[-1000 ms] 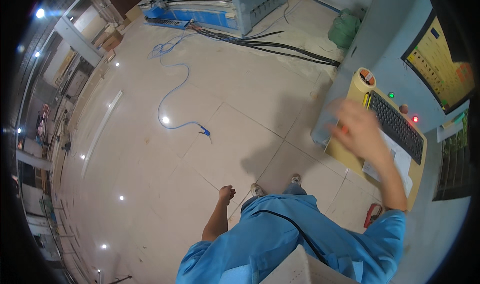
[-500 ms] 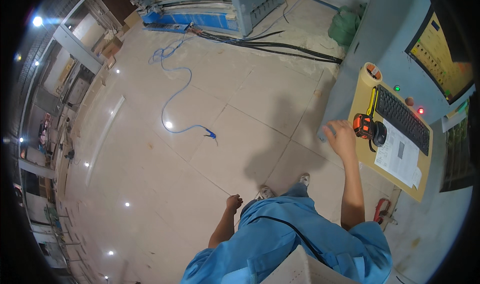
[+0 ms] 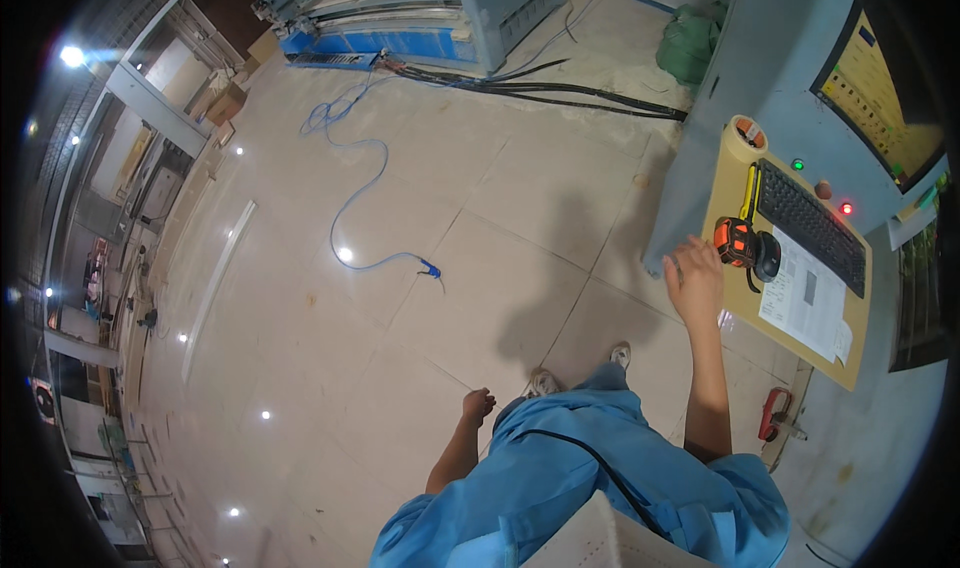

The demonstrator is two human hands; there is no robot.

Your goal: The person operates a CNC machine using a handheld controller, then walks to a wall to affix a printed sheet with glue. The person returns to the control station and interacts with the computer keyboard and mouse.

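Note:
My right hand [image 3: 695, 280] is raised at the left edge of a tan shelf [image 3: 733, 186], fingers apart and slightly bent, with nothing in it. Close beside its fingertips is an orange-and-black tape measure [image 3: 735, 241] lying on the shelf. A dark computer mouse [image 3: 767, 257] sits just right of the tape measure, by a printed paper sheet [image 3: 805, 298]. Low at my left side hangs my left hand [image 3: 478, 405], its fingers curled in, nothing visible in them.
Behind the paper are a black keyboard [image 3: 812, 226] and a tape roll [image 3: 748, 136], below a screen [image 3: 880, 98] on a blue-grey cabinet. A blue hose [image 3: 362, 200] snakes over the tiled floor. Black cables [image 3: 560, 96] run from a blue machine [image 3: 400, 43]. A red tool [image 3: 772, 414] is low right.
The view has shifted slightly. My right hand's thumb has drawn in toward the fingers, and the hand stays by the tape measure. My left hand still hangs curled.

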